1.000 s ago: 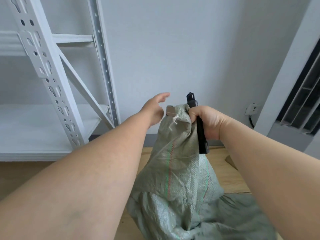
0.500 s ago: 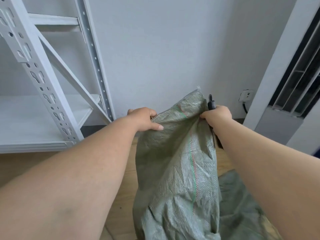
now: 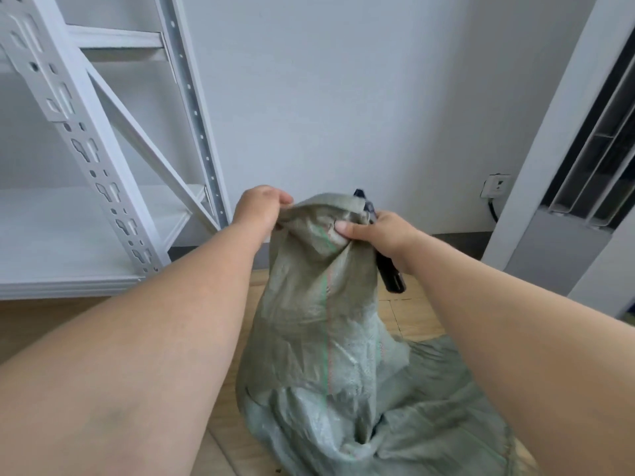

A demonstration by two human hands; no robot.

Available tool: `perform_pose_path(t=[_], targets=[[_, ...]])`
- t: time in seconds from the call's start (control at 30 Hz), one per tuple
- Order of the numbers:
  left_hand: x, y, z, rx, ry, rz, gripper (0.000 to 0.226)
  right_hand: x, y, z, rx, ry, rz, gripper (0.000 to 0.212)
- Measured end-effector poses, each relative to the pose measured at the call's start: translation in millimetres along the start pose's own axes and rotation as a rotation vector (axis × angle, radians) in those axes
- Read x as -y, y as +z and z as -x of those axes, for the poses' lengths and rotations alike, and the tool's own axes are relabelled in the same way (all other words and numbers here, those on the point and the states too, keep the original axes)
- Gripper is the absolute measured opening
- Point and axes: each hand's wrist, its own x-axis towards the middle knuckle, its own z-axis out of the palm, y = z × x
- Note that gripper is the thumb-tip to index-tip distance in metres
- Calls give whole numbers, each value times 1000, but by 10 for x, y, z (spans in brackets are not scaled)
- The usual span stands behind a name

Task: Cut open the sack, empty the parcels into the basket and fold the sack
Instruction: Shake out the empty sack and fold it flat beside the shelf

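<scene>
The sack (image 3: 326, 321), of green woven fabric, stood on the wooden floor (image 3: 237, 438) in front of the white wall, with its top edge lifted and its lower part slumped in folds. The left hand (image 3: 259, 209) pinched the top edge at the left, fingers closed on the fabric. The right hand (image 3: 381, 231) gripped the top edge at the right, thumb pressed into the gathered fabric, while the same hand also held a black cutter (image 3: 388, 273) against the palm; whether its blade was out could not be told. No basket and no parcels were in view. The mouth appeared to be open, so the step in hand was judged to be spreading it for emptying. The next move calls for a firm two-handed hold and the cutter kept clear of the fabric
</scene>
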Motion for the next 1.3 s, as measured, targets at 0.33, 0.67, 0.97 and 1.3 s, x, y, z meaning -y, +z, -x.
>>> perform_pose_path(t=[0.33, 0.67, 0.97, 1.3], targets=[[168, -185, 236, 322, 169, -1077, 44, -765, 622, 61, -72, 4, 346, 19], [258, -448, 363, 577, -10, -847, 42, -919, 980, 5, -122, -128, 242, 39], [207, -541, 176, 559, -169, -523, 108, -698, 879, -191, -483, 39, 173, 16], [437, -296, -45, -61, 656, -958, 43, -548, 859, -553, -436, -82, 379, 38]])
